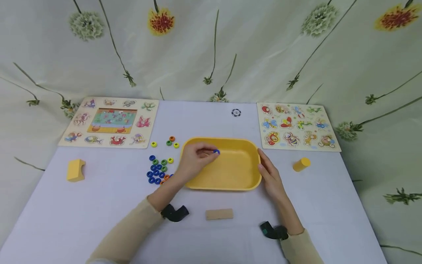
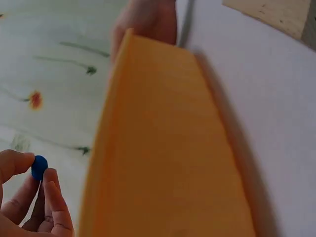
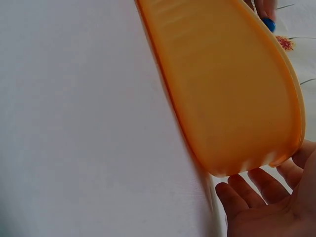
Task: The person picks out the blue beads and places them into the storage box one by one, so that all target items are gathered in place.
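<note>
A small blue bead (image 1: 216, 151) is pinched between the thumb and fingertips of my left hand (image 1: 197, 159), over the left part of a yellow tray (image 1: 230, 189). In the left wrist view the bead (image 2: 39, 168) shows beyond the tray's side wall (image 2: 163, 133). My right hand (image 1: 271, 179) touches the tray's right end from outside. In the right wrist view, its fingers (image 3: 269, 186) lie fairly straight along that end wall. Loose blue, green, yellow and orange beads (image 1: 156, 172) are scattered left of the tray, some partly hidden by my left forearm.
Picture puzzle boards lie at the back left (image 1: 108, 139) and back right (image 1: 296, 126), with a round black-and-white chip (image 1: 236, 112) between. A yellow notched block (image 1: 76, 170) stands left, a yellow cylinder (image 1: 301, 164) right. A flat wooden block (image 1: 219, 214) lies in front.
</note>
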`<state>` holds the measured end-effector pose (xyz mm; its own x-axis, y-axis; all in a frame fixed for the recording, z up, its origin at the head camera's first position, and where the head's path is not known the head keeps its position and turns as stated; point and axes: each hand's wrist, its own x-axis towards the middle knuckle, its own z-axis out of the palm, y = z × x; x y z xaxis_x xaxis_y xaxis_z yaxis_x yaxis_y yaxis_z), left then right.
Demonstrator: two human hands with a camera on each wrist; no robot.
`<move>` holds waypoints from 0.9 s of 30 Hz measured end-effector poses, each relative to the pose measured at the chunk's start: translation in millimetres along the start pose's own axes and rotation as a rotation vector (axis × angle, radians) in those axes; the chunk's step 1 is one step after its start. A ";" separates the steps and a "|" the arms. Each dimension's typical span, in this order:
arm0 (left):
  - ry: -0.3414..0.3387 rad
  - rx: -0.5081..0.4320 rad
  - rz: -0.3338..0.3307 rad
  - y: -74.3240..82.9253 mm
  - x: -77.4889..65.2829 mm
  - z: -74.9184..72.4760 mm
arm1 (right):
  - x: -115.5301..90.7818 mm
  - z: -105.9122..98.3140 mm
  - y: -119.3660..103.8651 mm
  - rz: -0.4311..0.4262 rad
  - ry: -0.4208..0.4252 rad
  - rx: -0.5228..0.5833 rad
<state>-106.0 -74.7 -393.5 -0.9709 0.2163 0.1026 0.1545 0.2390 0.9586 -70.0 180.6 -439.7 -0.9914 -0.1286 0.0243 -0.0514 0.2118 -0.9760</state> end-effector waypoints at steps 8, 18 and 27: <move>-0.202 0.064 -0.079 -33.3 41.8 68.9 | 2.5 5.7 1.7 0.008 0.005 0.021; -0.267 0.255 -0.006 -54.9 46.7 94.4 | 0.3 3.5 2.3 -0.014 0.021 0.044; -0.301 0.389 0.043 -43.2 44.1 91.7 | 0.7 1.0 2.7 -0.015 0.007 0.017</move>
<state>-138.7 11.4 -454.8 -0.8752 0.4838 0.0041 0.3062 0.5474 0.7788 -70.7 180.2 -442.6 -0.9913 -0.1252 0.0401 -0.0640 0.1932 -0.9791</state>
